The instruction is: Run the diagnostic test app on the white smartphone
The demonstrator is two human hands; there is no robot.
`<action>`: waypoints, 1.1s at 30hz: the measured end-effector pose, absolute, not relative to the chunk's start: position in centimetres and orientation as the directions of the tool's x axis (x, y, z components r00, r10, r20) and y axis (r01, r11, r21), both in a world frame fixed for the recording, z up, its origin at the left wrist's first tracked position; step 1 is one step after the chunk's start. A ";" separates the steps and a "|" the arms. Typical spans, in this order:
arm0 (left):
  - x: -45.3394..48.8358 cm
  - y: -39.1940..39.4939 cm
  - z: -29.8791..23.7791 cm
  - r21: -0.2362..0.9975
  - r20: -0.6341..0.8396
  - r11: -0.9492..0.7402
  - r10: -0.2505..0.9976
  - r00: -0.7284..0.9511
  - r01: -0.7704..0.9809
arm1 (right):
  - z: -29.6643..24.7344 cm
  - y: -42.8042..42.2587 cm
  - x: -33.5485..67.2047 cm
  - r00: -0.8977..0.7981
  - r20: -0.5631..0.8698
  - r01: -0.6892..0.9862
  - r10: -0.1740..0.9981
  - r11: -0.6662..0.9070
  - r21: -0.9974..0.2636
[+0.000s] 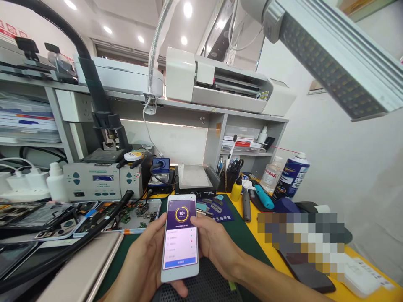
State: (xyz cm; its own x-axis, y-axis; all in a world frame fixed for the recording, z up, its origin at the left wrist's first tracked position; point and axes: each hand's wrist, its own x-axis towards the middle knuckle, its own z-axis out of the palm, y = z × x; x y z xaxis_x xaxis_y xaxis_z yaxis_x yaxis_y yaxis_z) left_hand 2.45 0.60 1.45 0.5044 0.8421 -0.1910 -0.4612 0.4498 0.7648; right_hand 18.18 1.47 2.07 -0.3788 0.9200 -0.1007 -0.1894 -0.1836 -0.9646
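A white smartphone point(180, 247) is held upright in front of me, its lit screen showing a yellow ring with "90" and a list over a blue bar. My left hand point(147, 248) grips its left side, with the thumb along the edge and a fingertip showing below the bottom. On the right side, my right hand point(215, 240) also grips the phone. Its thumb reaches the screen's right edge near the ring, while its other fingers are mostly hidden behind. Below the phone lies a black perforated surface point(201, 289) on a green mat point(250, 247).
At left lie trays point(121, 216) of phone parts, a gold device point(82, 268) and a black hose point(107, 222). A rework station point(102, 182) stands behind them. Bottles, a spray can point(291, 178) and a dark phone point(307, 268) are at right. An LED lamp point(340, 63) hangs above.
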 end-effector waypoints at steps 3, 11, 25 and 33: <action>2.4 0.5 1.8 0.763 -0.195 0.454 0.839 0.507 -0.459 | 2.0 1.5 18.2 -0.370 -0.091 -0.204 0.925 -0.176 -0.963; 2.4 0.4 2.0 0.767 -0.211 0.456 0.844 0.493 -0.452 | 2.2 1.3 18.3 -0.377 -0.079 -0.207 0.923 -0.167 -0.964; 2.3 0.2 2.3 0.778 -0.225 0.457 0.843 0.488 -0.431 | 2.2 1.5 18.5 -0.382 -0.091 -0.179 0.920 -0.170 -0.969; 2.3 0.1 2.4 0.768 -0.224 0.458 0.847 0.481 -0.447 | 2.6 1.3 18.3 -0.376 -0.097 -0.155 0.922 -0.166 -0.974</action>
State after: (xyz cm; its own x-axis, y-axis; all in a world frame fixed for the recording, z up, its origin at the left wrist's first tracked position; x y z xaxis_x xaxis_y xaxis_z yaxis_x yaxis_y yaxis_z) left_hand 2.30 0.09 2.42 0.4814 0.8473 -0.2243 -0.4474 0.4576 0.7684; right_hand 18.34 1.33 2.58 -0.3757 0.9216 -0.0972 -0.1553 -0.1660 -0.9738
